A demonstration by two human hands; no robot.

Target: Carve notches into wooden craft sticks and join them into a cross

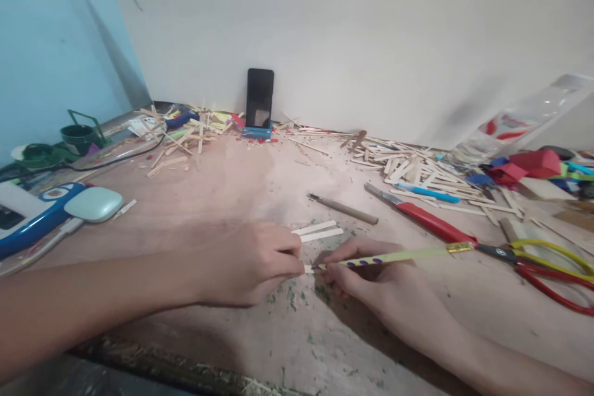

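My left hand is closed over a small wooden craft stick, pressing it to the table; only its pale end shows past the fingers. In my right hand is a yellow pencil with purple dots, pinched in a writing grip. Its tip meets the stick's exposed end, while the gold-banded end points right. Just beyond my left fingertips lie two more craft sticks, side by side. A craft knife with a tan handle rests farther back.
A red-handled knife, scissors and a blue pen lie at right, near a heap of craft sticks. A phone stands against the wall. At left are a mint case, a blue device and more sticks.
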